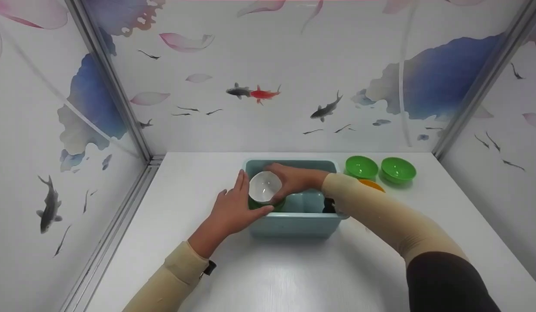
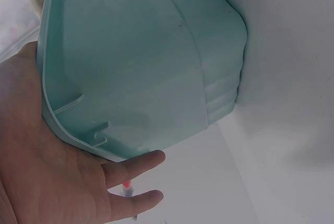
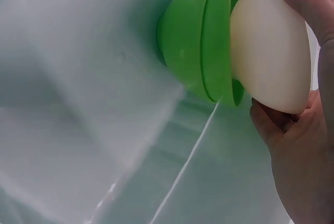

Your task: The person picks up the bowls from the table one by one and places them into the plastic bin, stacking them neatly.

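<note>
One white bowl point(image 1: 265, 187) is being held by the right hand point(image 1: 296, 179), whose thumb and fingers are gripping it from opposite sides, spread as wide as the bowl. This bowl is facing upward in the left part of a light blue tub point(image 1: 294, 226), and its base is reaching partly inside the rim of the nested green bowls point(image 3: 195, 41), which are appearing to be two; whether it is touching them, I cannot tell. The left hand point(image 1: 233, 208) is resting against the tub's near left corner, its fingers extending straight, its thumb spreading apart, gripping nothing. On the white tabletop point(image 1: 268, 277), right of the tub, two other green bowls point(image 1: 398, 170) are standing side by side, and an orange bowl point(image 1: 372, 185) is showing only partly behind the right sleeve point(image 1: 376, 216).
</note>
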The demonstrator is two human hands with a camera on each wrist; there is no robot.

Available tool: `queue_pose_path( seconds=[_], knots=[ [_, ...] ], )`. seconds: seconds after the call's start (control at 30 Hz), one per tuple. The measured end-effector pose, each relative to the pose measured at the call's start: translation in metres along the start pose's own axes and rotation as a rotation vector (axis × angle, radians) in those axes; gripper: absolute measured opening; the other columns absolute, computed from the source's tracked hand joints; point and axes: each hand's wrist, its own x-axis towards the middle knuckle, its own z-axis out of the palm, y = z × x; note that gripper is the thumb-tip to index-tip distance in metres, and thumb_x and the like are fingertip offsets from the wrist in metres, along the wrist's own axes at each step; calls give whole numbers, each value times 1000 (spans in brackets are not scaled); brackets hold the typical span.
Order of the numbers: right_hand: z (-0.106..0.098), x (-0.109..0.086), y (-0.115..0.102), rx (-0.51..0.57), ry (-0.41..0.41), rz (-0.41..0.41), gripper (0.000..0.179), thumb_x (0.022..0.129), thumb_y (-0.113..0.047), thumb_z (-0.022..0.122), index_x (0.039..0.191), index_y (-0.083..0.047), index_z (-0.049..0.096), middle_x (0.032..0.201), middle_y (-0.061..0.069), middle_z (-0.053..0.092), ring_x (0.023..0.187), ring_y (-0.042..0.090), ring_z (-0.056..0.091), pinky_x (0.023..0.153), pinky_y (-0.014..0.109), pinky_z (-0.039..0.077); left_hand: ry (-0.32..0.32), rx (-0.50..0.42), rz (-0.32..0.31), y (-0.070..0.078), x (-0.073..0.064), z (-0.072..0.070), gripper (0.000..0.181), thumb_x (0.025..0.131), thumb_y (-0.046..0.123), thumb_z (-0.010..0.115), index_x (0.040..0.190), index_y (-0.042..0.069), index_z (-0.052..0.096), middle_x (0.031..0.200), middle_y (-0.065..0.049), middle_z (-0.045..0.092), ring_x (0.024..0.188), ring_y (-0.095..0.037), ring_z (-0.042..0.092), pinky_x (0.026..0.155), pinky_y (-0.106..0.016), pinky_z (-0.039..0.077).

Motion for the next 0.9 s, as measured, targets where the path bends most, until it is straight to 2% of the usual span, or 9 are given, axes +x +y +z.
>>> queue_pose_path(
  seconds=[0.23, 0.5, 0.73, 0.9],
  knots=[
    [2, 1, 1, -27, 1, 17, 107, 85, -50, 95, 168, -11, 39, 153, 9, 51, 137, 27, 53, 117, 51, 47, -1, 2, -3, 1, 0, -1, 129, 95, 88, 56, 176, 0, 7, 185, -17, 6, 159, -38, 43, 129, -66, 26],
    [8, 5, 5, -77, -36, 44, 107, 90, -55, 89, 172, -13, 35, 157, 7, 51, 141, 24, 51, 122, 53, 43, 3, -2, -10, 0, 0, 1, 129, 96, 88, 57, 176, 0, 7, 185, -17, 6, 158, -39, 44, 130, -66, 24],
    [12, 4, 3, -148, -113, 101, 108, 96, -62, 80, 175, -14, 25, 168, 8, 42, 153, 25, 42, 128, 54, 34, 11, -6, -4, 1, 0, 1, 131, 94, 89, 56, 176, 0, 8, 185, -17, 7, 158, -39, 44, 129, -65, 25],
    [12, 2, 1, -207, -138, 127, 108, 96, -64, 80, 175, -13, 26, 165, 9, 45, 150, 26, 45, 127, 53, 37, 27, -2, 16, -1, -1, 2, 131, 93, 91, 55, 176, -1, 11, 185, -17, 7, 155, -39, 48, 127, -66, 29]
  ],
)
